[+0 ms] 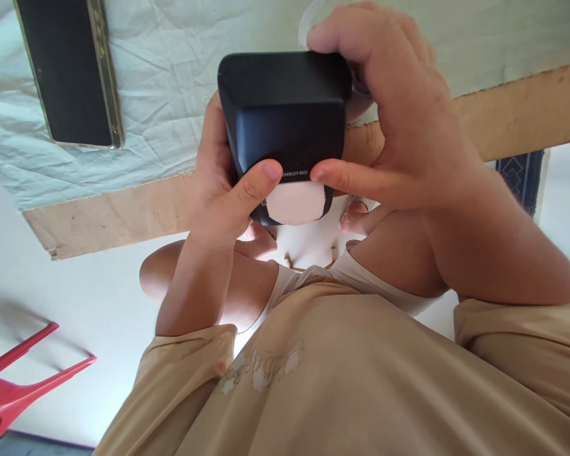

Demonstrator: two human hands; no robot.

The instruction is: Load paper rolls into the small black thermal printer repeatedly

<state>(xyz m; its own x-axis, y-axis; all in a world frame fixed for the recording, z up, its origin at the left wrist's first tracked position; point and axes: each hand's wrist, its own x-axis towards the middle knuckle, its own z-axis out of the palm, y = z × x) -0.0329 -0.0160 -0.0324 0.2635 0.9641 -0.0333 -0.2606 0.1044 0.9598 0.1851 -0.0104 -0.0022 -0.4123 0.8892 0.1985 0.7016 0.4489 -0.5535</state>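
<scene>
A black label printer with rounded corners is held up before me, over the table's front edge. Part of a brand name ending in "MBOT" shows on it, above a pale pinkish panel. My left hand grips its left side, thumb on the near face and the other fingers mostly hidden behind. On the right, my right hand has its thumb by the lettering and its forefinger at the far top corner. Close to that forefinger is a thin, whitish curved piece, too partly hidden to identify.
A dark-screened phone lies on the pale green cloth at upper left. The table's bare wooden edge runs across in front of me. A red plastic stool is on the floor at lower left.
</scene>
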